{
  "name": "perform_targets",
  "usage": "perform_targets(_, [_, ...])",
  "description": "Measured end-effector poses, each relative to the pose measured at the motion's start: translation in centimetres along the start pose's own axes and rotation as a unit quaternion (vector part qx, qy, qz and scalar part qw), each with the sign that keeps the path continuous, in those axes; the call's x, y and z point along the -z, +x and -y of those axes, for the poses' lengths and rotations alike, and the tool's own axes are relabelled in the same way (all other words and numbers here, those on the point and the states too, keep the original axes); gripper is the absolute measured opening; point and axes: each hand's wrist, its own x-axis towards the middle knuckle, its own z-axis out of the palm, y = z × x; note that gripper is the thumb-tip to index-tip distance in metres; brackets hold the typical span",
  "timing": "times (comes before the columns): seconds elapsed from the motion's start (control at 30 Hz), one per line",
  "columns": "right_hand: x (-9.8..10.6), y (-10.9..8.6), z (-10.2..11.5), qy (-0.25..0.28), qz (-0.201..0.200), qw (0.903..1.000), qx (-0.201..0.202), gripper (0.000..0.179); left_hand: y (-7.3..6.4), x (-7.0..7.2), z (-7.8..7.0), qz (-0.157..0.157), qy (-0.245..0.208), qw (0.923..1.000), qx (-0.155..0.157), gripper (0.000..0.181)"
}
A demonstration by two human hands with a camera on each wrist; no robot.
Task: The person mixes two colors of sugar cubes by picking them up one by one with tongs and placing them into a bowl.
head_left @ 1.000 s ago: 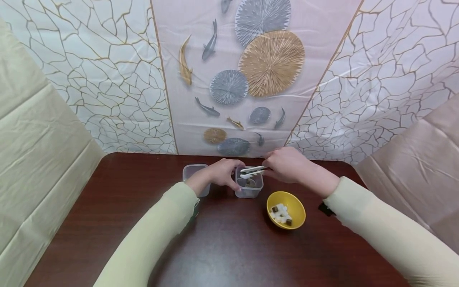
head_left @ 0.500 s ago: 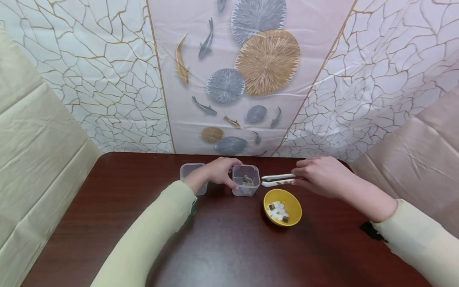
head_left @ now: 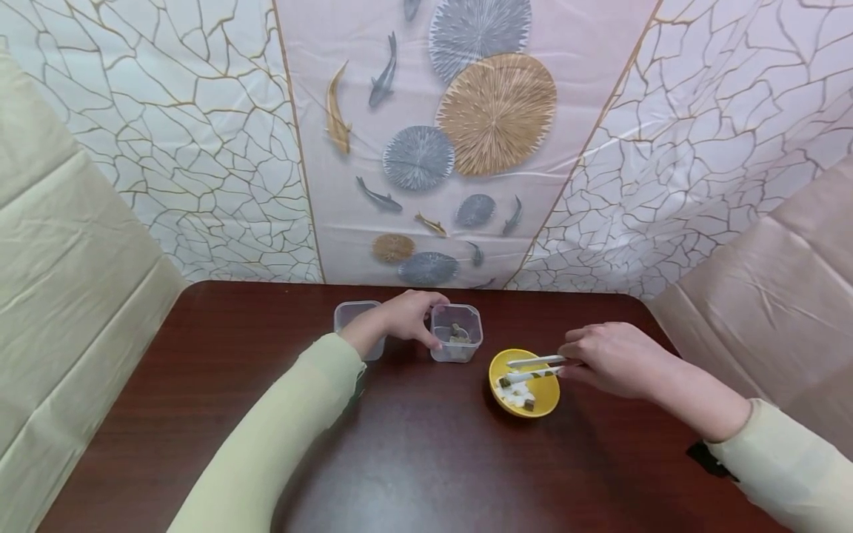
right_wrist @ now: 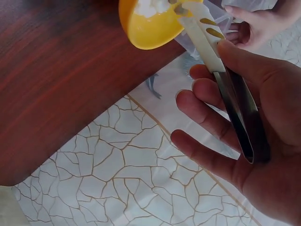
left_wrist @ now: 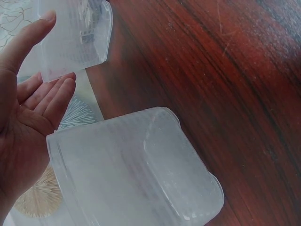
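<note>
My left hand (head_left: 408,314) grips the side of a clear plastic container (head_left: 456,348), thumb at its near corner and fingers at the far side. Inside that container lie a few small brownish pieces (head_left: 458,333). In my right hand (head_left: 609,359) I hold metal tongs (right_wrist: 237,113) with white slotted tips, pinched between thumb and fingers. Those tips reach down into a yellow bowl (head_left: 546,400), right at a dark cube (head_left: 504,382) among white chunks (head_left: 513,394). Another dark cube (head_left: 529,405) sits near the bowl's front.
A second clear container (left_wrist: 141,165) stands left of the first, partly behind my left forearm. Everything rests on a dark wooden table (head_left: 426,459). A patterned cloth (head_left: 426,222) hangs behind the far table edge.
My right hand has drawn the tongs out of the clear container, moved right, then lowered their tips into the yellow bowl. The left hand stays at the container.
</note>
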Motion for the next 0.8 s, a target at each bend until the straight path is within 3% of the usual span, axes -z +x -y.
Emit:
perform_targets(0.17, [0.3, 0.2, -0.2, 0.026, 0.009, 0.9992, -0.027, 0.019, 0.0, 0.0, 0.1, -0.001, -0.007, 1.0, -0.003, 0.081])
perform_targets(0.3, [0.8, 1.2, -0.4, 0.046, -0.01, 0.998, -0.041, 0.015, -0.1, 0.0, 0.1, -0.002, -0.006, 1.0, -0.001, 0.081])
perform_targets(0.47, [1.3, 3.6, -0.5, 0.048, -0.031, 0.9974, -0.045, 0.022, -0.2, 0.0, 0.0, -0.005, -0.003, 1.0, 0.0, 0.08])
perform_targets(0.8, [0.4, 8.8, -0.4, 0.028, 0.016, 0.9979, -0.057, 0.029, -0.1, -0.1, -0.2, -0.004, 0.009, 0.9999, -0.003, 0.082])
